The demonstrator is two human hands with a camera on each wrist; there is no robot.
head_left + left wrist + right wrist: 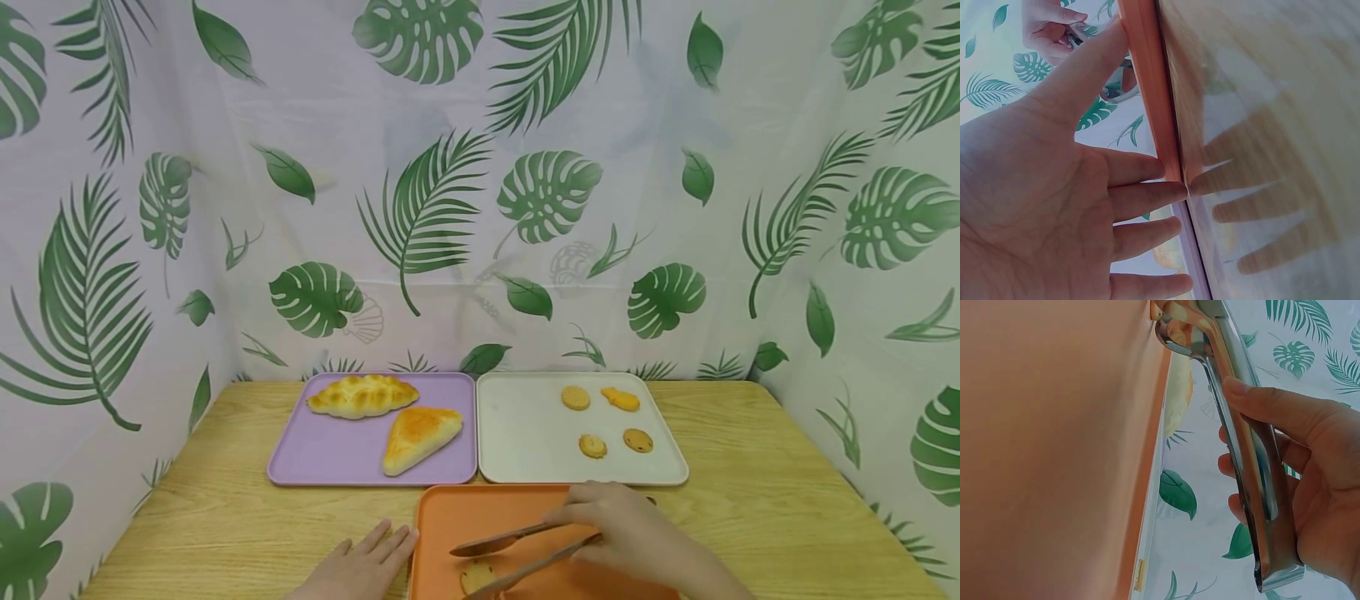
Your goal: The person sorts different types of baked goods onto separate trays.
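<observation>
My right hand grips metal tongs above the orange tray. The tongs' arms are spread, one tip on each side of a small cookie near the tray's left side. In the right wrist view, thumb and fingers wrap the tongs partway along their length. My left hand lies with fingers extended beside the tray's left edge. In the left wrist view, the fingers of that hand are straight and spread, and the thumb reaches the orange rim.
Behind the orange tray are a purple tray with a braided bread and a triangular bread, and a white tray with several cookies, among them a fish-shaped one. A leaf-patterned curtain surrounds the wooden table.
</observation>
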